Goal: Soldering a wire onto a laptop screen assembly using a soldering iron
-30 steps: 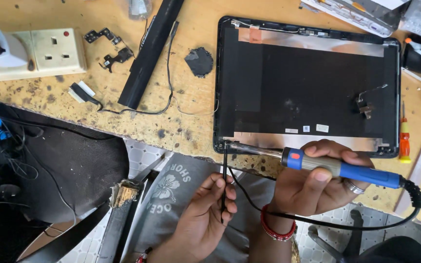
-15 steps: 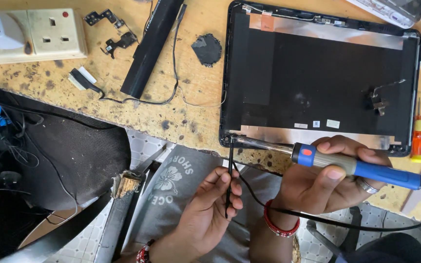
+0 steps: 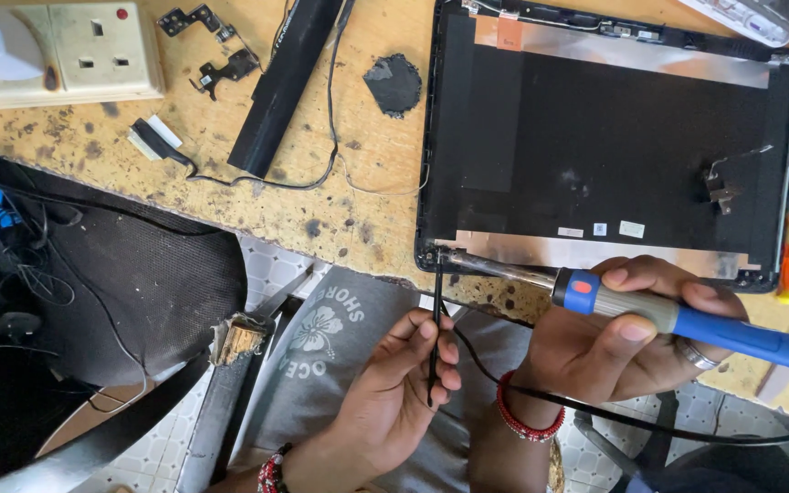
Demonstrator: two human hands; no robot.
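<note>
1. My right hand (image 3: pixel 627 342) grips the blue-handled soldering iron (image 3: pixel 678 315), tip at the laptop lid (image 3: pixel 614 146) corner above my left hand.
2. My left hand (image 3: pixel 404 388) pinches a thin black wire (image 3: pixel 436 329) upright, just beside that tip.

Scarred, burn-spotted wooden surface (image 3: pixel 321 219), white wall-type socket block (image 3: pixel 66 55) at its far left corner, patterned pale floor tiles (image 3: pixel 271 269) below, worn black chair seat (image 3: pixel 139 283) with torn edge, even daylight
</note>
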